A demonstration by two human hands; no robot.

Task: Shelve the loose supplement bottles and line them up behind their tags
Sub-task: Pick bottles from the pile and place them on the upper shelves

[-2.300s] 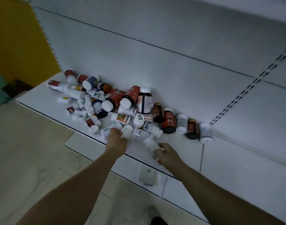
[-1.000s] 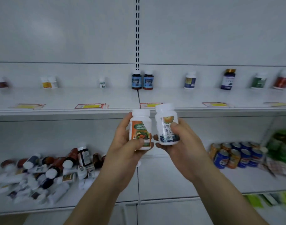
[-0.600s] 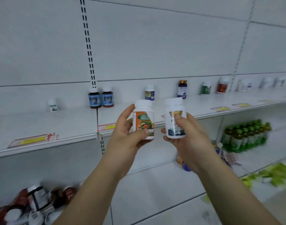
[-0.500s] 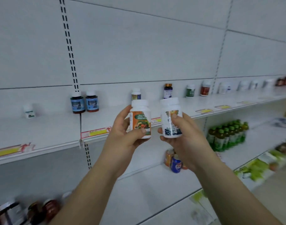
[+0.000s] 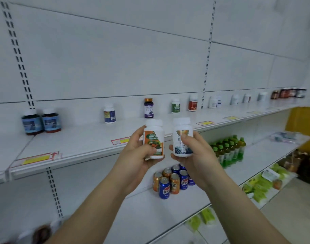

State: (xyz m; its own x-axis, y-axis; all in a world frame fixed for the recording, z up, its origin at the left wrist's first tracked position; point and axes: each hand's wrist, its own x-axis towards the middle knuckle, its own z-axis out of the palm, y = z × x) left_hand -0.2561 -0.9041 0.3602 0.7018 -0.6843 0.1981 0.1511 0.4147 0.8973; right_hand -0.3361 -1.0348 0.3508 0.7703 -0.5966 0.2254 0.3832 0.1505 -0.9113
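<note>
Up in front of the supplement shelf, each hand holds one bottle upright, label toward the camera; left grip is curled round the orange-label bottle, thumb low across the front, fingers behind; right grip wraps the blue-label bottle the same way, thumb on the label; the 2 bottles sit just beside each other, w/ a narrow gap between.

Changed vs. a couple of sec ago: both hands were down in the loose pile on the bottom shelf; now the bottles are lifted clear & the view has swung right along the shelf; the dark twin bottles have slid to far left, and more of the row shows, i.e. purple bottle, green bottle, red bottle, plus others further right, too blurred to read. Hold on both bottles is unchanged over the last sec.

Meaning for the task: pick-up done for these 2, neither shelved; this looks like a scan for the right slot, not placing yet; yellow tags run along the shelf edge, several w/ nothing standing behind; no obvious match for either label among the standing bottles, so prob. each goes to its own tag; blurred pile at bottom left suggests plenty left.
</note>
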